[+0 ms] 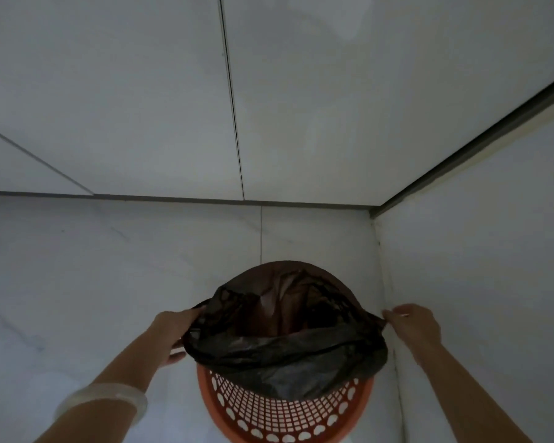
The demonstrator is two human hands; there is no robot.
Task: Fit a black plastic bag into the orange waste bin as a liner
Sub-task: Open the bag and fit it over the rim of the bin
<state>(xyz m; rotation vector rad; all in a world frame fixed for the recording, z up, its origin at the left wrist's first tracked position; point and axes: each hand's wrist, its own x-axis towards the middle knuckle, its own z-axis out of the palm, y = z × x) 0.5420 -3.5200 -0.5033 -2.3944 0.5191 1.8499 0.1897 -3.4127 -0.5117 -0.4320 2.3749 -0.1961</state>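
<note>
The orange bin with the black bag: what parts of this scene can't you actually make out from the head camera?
- Orange bin: its base is cut off by the bottom edge of the head view.
- Bin's inside and floor: hidden by the black bag draped in and over it.
- Left hand: its fingertips disappear behind the bag's edge.
- Right hand: its pinch on the bag is too small and dim to show clearly.
</note>
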